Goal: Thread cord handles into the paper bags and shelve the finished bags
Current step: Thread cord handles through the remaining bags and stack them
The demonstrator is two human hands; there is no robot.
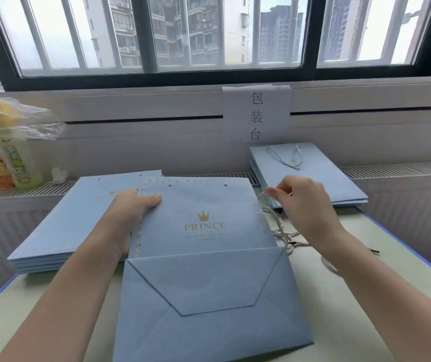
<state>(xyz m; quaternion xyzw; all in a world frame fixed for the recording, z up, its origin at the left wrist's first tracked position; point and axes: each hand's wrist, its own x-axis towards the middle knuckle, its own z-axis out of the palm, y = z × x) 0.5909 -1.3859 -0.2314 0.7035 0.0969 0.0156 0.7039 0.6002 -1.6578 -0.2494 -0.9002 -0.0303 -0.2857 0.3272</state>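
Observation:
A flat light-blue paper bag (204, 246) with a gold crown and the word PRINCE lies in the middle of the table, its folded bottom flap toward me. Two punched holes show near its far edge. My left hand (128, 218) grips the bag's left edge, thumb on top. My right hand (303, 202) hovers just past the bag's right edge and pinches a white twisted cord (279, 226). That cord trails down to a loose heap of cords (291, 242) on the table.
A stack of unthreaded blue bags (60, 231) lies on the left. A few bags with a cord handle (316, 173) rest at the back right on the sill. Drink bottles (23, 163) and a plastic bag stand far left. A paper sign (256, 116) hangs below the window.

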